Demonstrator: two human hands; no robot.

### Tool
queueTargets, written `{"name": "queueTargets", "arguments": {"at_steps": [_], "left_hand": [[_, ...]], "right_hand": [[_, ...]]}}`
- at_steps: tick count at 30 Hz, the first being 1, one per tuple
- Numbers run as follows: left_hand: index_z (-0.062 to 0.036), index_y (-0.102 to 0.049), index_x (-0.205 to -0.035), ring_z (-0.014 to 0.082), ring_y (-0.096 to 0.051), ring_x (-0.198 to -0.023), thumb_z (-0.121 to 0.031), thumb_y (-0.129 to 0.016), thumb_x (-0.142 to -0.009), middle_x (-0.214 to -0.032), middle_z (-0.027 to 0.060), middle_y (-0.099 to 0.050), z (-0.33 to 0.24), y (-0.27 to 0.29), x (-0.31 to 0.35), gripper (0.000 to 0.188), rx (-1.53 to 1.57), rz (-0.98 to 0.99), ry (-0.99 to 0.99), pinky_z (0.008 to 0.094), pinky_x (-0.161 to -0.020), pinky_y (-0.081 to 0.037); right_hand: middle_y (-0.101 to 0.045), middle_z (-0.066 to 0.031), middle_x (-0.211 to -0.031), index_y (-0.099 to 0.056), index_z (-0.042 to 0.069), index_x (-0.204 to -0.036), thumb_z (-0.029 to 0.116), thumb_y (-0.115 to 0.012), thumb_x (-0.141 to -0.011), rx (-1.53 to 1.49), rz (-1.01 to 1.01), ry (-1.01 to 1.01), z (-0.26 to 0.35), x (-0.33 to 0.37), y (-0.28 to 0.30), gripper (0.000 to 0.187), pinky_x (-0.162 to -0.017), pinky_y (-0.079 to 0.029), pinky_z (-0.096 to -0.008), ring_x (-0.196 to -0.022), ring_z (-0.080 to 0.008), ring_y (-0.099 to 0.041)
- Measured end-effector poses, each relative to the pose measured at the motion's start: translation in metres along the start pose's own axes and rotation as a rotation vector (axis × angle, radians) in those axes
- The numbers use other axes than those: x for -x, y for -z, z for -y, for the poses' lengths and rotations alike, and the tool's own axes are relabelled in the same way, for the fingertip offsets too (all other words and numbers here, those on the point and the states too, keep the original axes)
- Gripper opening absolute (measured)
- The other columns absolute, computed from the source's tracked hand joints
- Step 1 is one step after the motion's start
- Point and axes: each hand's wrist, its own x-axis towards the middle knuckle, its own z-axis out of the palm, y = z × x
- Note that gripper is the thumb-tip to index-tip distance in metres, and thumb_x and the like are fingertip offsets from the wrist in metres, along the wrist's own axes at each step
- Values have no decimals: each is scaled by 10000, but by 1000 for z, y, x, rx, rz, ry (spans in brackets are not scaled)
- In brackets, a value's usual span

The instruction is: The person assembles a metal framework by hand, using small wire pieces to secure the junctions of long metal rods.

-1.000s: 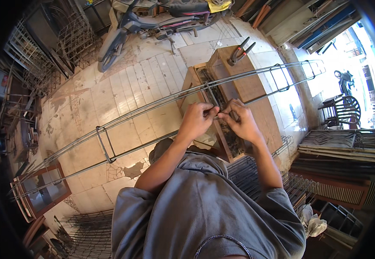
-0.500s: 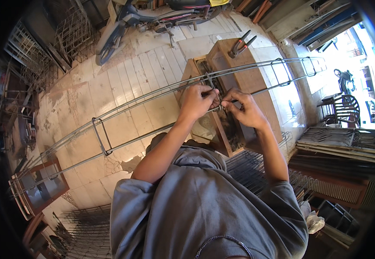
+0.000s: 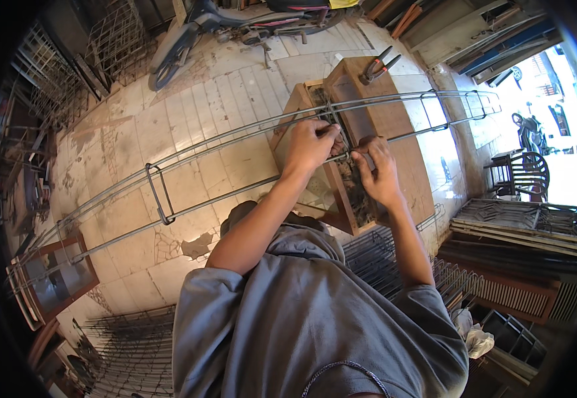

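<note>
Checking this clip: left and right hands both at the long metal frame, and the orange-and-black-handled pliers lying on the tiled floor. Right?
Not quite: the pliers rest on the wooden box, as the head view shows. The left hand and right hand are indeed at the long metal frame.

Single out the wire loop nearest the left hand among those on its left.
The dark loop over the floor tiles; the others sit farther from the left hand, near the brown-framed panel.
</note>
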Motion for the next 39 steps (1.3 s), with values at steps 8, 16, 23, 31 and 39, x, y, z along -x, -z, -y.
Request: {"name": "queueTargets", "arguments": {"at_steps": [8,16,23,31,39], "left_hand": [[64,-671,-809,179,-653,-605,-103,-624,-926,-720,116,-670,0,0,-9,209,72,84,73,274,-565,-540],[41,-655,-691,265,-637,-551,-139,-638,-872,-566,155,-605,-44,-16,-9,256,-717,219,-356,393,-578,-490],[18,-676,-829,380,-650,-700,-105,-619,-798,-744,207,-652,-45,-29,5,139,-1102,552,-713,444,-672,-526],[-4,-645,-997,324,-627,-942,-128,-667,-814,-955,151,-658,-46,-4,2,222,-1106,737,-907,403,-802,-523],[-8,-635,-992,312,-639,-838,-79,-683,-846,-933,141,-643,-27,5,12,169,-991,490,-626,401,-743,-518]], "right_hand": [[-599,-153,-1036,-601,7,-931,-21,-631,-789,252,-238,45,7,26,-31,148,-810,-443,-432,-937,-350,-564],[-610,-116,-1054,-600,20,-931,17,-665,-745,565,-489,-186,34,37,-82,196,-774,-401,-386,-965,-285,-577],[-527,-259,-1184,-581,-37,-1136,98,-646,-754,387,-566,-376,63,40,-119,410,-884,-363,-488,-1052,-398,-518],[-487,-274,-1200,-527,-52,-1254,42,-643,-818,181,-552,-301,51,58,-117,461,-935,-428,-494,-1129,-450,-499],[-582,-78,-856,-565,-10,-1227,68,-621,-919,-479,-826,-493,36,57,-71,323,-662,-477,-275,-709,-138,-581]]}}
